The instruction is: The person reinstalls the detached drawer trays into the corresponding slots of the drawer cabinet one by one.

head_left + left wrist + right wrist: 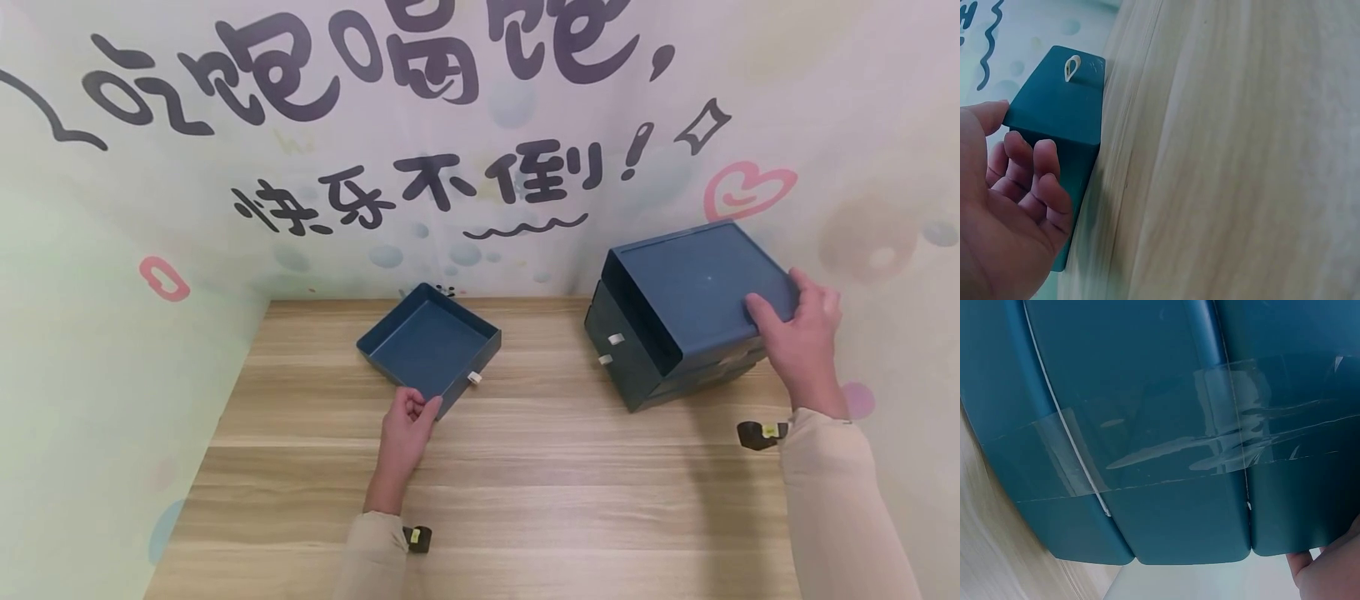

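Fingers of the left hand had a shallow blue drawer pinched by its near corner, sitting on the wood-grain table, white loop toward the near right. Right hand gripped the blue cabinet around back, thumb on top; the cabinet's top bay gaped. Lettered wall stood behind everything.

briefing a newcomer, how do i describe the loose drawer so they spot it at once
On the wood-grain table, look near the back edge, to the left of the stacked blue cabinet. There, the left hand holds the near corner of a shallow blue drawer. Unlike the taller cabinet, it is open-topped and shows one pale tab, not two.
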`<state>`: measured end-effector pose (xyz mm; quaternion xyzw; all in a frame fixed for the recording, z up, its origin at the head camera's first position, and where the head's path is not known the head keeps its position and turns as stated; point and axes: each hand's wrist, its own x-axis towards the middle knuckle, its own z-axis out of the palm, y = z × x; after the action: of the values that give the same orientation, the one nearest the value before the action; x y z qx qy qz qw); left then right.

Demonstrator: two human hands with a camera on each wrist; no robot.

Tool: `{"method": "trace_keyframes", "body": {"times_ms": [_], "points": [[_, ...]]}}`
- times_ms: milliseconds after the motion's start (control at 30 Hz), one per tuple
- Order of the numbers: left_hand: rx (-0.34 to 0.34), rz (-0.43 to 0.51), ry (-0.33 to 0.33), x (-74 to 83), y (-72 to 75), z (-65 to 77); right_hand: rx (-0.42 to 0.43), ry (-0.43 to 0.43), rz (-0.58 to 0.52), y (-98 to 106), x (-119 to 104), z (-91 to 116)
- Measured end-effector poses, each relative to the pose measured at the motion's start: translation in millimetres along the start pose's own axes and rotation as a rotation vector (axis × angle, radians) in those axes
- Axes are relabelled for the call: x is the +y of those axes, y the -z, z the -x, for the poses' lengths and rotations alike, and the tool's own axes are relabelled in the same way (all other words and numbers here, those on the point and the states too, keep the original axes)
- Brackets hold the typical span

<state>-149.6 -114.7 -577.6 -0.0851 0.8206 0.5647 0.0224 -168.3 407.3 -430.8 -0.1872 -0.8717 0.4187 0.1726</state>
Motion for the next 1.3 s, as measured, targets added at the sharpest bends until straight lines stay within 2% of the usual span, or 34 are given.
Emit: {"method": "trace_keyframes", "body": {"times_ms": [233, 533, 733, 1067, 1300], "points": [[-0.002, -0.003, -0.025, 2.4, -1.4, 1.3, -0.006, 0.000, 0.000, 0.3, 1.4, -0.2], [-0.026, -0.022, -0.004, 2.9, -0.2, 1.8, 0.013, -0.005, -0.001, -0.7, 1.9, -1.7], [-0.041, -0.052, -0.012, 4.4, 2.0, 2.0, 0.001, -0.008, 0.000, -0.2, 3.2, -2.3], [-0.076, -0.048, -0.038, 2.5, 1.0, -1.2, 0.009, -0.005, -0.001, -0.7, 2.5, -1.6], [-0.097, -0.091, -0.034, 2.8, 1.8, -3.2, -0.009, -0.012, 0.004, 0.3, 2.2, -1.6]]}}
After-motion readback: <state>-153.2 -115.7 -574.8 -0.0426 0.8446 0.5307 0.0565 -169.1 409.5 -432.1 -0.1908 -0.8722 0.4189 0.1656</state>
